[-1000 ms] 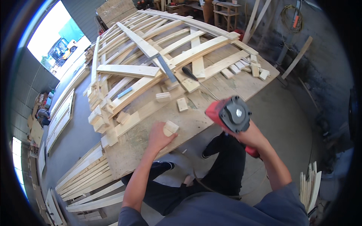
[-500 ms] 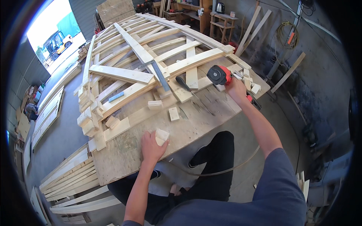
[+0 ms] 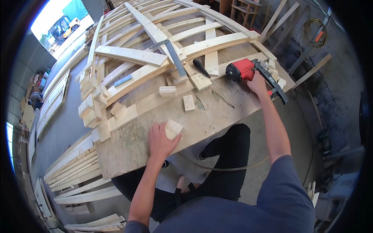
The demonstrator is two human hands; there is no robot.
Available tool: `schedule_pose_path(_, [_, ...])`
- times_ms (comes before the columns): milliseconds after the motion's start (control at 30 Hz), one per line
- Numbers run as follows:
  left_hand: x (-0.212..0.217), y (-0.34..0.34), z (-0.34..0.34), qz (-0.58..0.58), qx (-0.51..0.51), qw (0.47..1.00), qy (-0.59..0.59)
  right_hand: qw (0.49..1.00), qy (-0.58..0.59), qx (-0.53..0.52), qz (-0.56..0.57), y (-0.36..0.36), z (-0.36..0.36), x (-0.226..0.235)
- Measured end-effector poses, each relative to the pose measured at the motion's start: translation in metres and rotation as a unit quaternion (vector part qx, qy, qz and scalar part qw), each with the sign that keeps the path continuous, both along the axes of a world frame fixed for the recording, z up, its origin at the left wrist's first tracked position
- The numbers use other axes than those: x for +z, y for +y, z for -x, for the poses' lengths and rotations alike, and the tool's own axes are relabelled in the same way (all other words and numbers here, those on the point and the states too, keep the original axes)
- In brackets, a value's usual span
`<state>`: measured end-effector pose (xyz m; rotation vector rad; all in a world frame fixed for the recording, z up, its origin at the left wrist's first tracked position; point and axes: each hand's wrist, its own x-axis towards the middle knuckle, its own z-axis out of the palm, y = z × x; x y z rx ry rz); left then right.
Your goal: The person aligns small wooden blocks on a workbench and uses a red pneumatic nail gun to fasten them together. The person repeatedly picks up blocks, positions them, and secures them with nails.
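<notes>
In the head view, our left grip (image 3: 163,140) wraps a pale rectangular wooden block (image 3: 174,128) — seemingly steadying it on the brown plywood desk (image 3: 211,119) beneath; our right grip (image 3: 257,84) holds a red-and-black nail gun (image 3: 245,69), probably supporting its weight.

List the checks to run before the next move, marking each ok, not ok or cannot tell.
1. Left hand gripping the small wood block: ok.
2. Right hand at the handle of the red nail gun: ok.
3. Left hand well apart from the nail gun: ok.
4. Screwdriver cleared off the worktable: not ok, lying loose between the hands.
5. Nail gun loaded: cannot tell, contents not visible.
</notes>
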<state>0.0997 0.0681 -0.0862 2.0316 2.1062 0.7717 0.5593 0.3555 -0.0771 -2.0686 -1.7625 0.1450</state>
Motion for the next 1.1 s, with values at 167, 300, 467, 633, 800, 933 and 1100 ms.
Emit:
schedule_pose_path(167, [0.013, -0.018, 0.004, 0.011, 0.03, 0.999, 0.017, 0.98, -0.012, 0.093, -0.177, -0.057, 0.066, 0.05])
schedule_pose_path(300, [0.016, -0.03, 0.01, 0.022, 0.029, 0.999, 0.027, 0.861, 0.234, 0.446, 0.067, -0.144, 0.177, 0.061])
schedule_pose_path(467, [0.024, -0.03, 0.018, 0.068, 0.016, 0.998, 0.001, 0.755, 0.103, 0.643, 0.078, -0.166, 0.266, 0.031])
schedule_pose_path(633, [0.021, -0.039, 0.054, 0.082, -0.043, 0.995, -0.036, 0.875, 0.007, 0.457, 0.16, -0.21, 0.305, 0.039])
schedule_pose_path(800, [0.033, -0.035, 0.069, 0.118, -0.08, 0.988, -0.059, 0.933, 0.031, 0.356, 0.029, -0.249, 0.318, 0.013])
schedule_pose_path(933, [0.02, -0.039, 0.064, 0.057, -0.058, 0.995, -0.051, 0.93, 0.067, 0.362, -0.018, -0.248, 0.314, -0.005])
schedule_pose_path(1100, [-0.005, -0.057, 0.084, -0.038, 0.023, 0.999, -0.001, 0.891, 0.065, 0.45, -0.013, -0.221, 0.305, 0.0])
